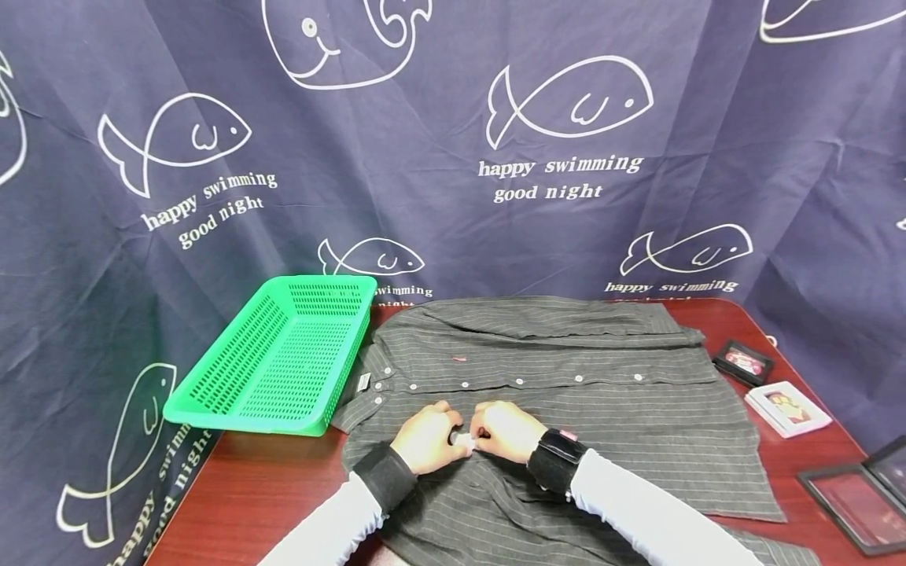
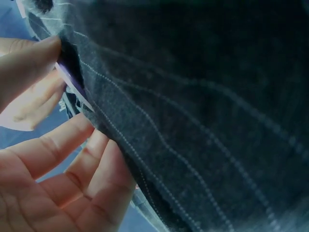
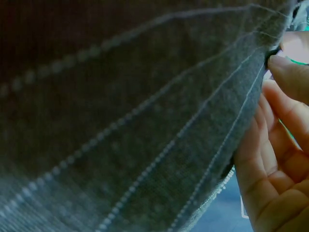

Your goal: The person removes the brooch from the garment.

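A dark grey pinstriped shirt (image 1: 538, 358) with white buttons lies spread on the table, its collar (image 1: 364, 385) towards the left. Over the front of the shirt, my left hand (image 1: 428, 440) and right hand (image 1: 508, 431) meet, fingertips close together. Between them is a small white piece (image 1: 463, 442), pinched from both sides; its exact kind is unclear. In the left wrist view it appears as a thin pale strip (image 2: 75, 86) beside the thumb. Shirt cloth (image 3: 145, 106) fills much of the right wrist view, largely hiding what those fingertips touch.
A green plastic basket (image 1: 322, 413) stands at the table's left, against the collar side. Along the right edge are a dark small case (image 1: 743, 363), a white picture-topped box (image 1: 789, 409) and an opened black-framed case (image 1: 859, 507). A blue fish-print curtain (image 1: 453, 157) hangs behind.
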Tool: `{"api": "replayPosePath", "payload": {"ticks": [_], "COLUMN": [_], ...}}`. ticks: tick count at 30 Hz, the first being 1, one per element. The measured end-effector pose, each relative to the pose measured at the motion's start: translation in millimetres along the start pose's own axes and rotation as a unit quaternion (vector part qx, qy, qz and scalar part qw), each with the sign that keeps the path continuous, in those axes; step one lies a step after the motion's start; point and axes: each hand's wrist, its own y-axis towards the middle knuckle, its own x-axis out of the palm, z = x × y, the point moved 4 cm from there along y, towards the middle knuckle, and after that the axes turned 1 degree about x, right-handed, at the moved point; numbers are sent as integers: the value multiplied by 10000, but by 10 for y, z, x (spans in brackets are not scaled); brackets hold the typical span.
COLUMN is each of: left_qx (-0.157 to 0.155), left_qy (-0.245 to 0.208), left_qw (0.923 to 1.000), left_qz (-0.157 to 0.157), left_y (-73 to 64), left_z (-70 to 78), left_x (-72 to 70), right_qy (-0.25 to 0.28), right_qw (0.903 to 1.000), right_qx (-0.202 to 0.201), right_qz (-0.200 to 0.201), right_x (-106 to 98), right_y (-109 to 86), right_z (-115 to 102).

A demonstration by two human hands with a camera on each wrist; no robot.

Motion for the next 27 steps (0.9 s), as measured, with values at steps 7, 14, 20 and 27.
{"api": "replayPosePath", "payload": {"ticks": [7, 14, 20, 27], "left_qx": [-125, -145, -139, -96], "left_qy": [84, 135, 108, 142], "left_qw": [9999, 9998, 9998, 9999], "left_qz": [-58, -70, -56, 2], "left_y": [7, 16, 17, 8], "left_z": [9, 3, 3, 8], "left_x": [22, 47, 38, 25], "right_qy": [-159, -358, -523, -1039], "right_qw": [9999, 9990, 9949, 9839], "right_qx": [-8, -280, -852, -1398], "right_qz": [-6, 18, 126, 401], "right_x": [-5, -27, -30, 4], "right_y": [10, 14, 14, -24], "right_z": [-25, -70, -111, -144]}}
